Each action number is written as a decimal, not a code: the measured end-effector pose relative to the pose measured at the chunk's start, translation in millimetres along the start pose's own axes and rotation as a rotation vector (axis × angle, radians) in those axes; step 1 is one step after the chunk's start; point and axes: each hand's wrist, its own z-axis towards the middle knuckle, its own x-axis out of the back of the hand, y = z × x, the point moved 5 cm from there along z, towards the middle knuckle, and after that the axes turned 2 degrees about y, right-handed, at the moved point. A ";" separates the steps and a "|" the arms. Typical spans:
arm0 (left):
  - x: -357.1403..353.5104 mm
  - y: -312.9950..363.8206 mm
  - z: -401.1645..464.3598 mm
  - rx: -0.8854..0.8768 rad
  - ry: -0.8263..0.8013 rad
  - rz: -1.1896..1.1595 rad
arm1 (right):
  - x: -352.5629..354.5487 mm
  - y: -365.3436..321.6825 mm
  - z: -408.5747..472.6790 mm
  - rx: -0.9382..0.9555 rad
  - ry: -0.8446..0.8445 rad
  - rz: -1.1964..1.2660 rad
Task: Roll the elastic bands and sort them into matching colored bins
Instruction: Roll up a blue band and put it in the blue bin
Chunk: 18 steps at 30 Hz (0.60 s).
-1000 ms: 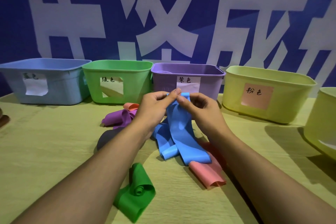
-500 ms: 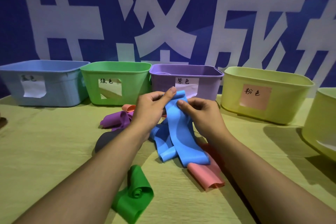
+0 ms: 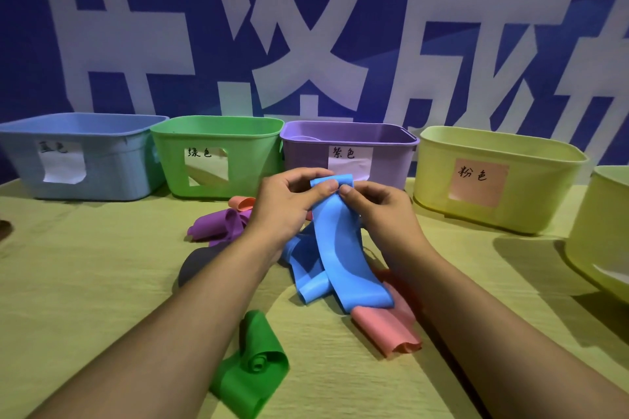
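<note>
Head view — A: Where is the blue band (image 3: 335, 241)?

B: Near the middle of the desk (image 3: 85, 275). Both hands pinch its top end, raised in front of the purple bin (image 3: 350, 150). The left hand (image 3: 289, 204) has its thumb on the front of the strip and fingers curled behind; the right hand (image 3: 381, 207) pinches the same end from the other side.

A: Which way does it run?

B: Its long axis goes from the far, raised end down toward the viewer. The lower part lies folded on the desk, touching a pink band (image 3: 388, 330).

A: How many bands?

B: One blue, one green band (image 3: 252, 367) partly rolled near the left forearm, one purple band (image 3: 218, 226), two pink ones with the second pink band (image 3: 241, 202) by the purple one, and a dark band (image 3: 197, 264) partly hidden by the left arm.

A: And bins?

B: Five in a row: blue bin (image 3: 102, 160), green bin (image 3: 218, 139), purple, a yellow bin (image 3: 531, 180) with a pink label, and another yellow bin (image 3: 602, 231) cut off at the right edge.
</note>
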 end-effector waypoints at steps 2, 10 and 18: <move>0.7 -0.9 0.7 -0.002 -0.007 0.012 | -0.1 -0.6 -0.9 -0.030 0.013 0.034; -2.7 -1.6 -0.5 0.012 -0.050 0.004 | 4.6 -3.8 -1.2 -0.019 0.056 -0.022; -6.5 -6.9 0.7 0.115 -0.052 -0.112 | 2.6 -5.7 3.7 0.087 0.021 0.013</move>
